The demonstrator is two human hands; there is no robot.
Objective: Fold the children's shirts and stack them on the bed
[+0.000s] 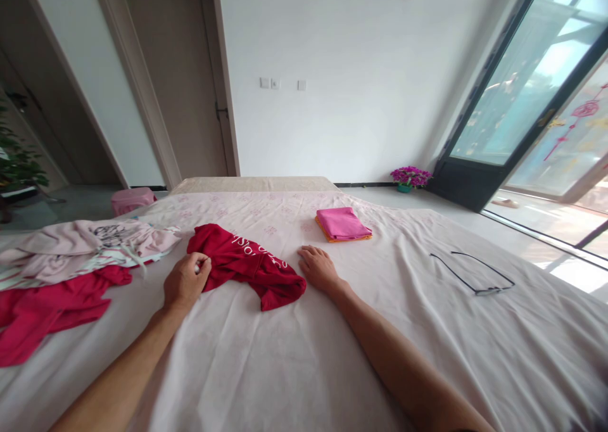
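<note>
A dark red shirt with white lettering lies crumpled on the pale bed sheet. At its left edge, my left hand is closed with the fingers pinched together on the cloth. My right hand rests palm down on the sheet, fingers stretched out, just right of the shirt and apart from it. Beyond my right hand sits a folded pink cloth on top of a folded orange cloth.
To the left is a loose pile of pale pink clothes and a bright red garment. Black-framed glasses lie on the right side of the bed. A pink stool and a flower pot stand on the floor.
</note>
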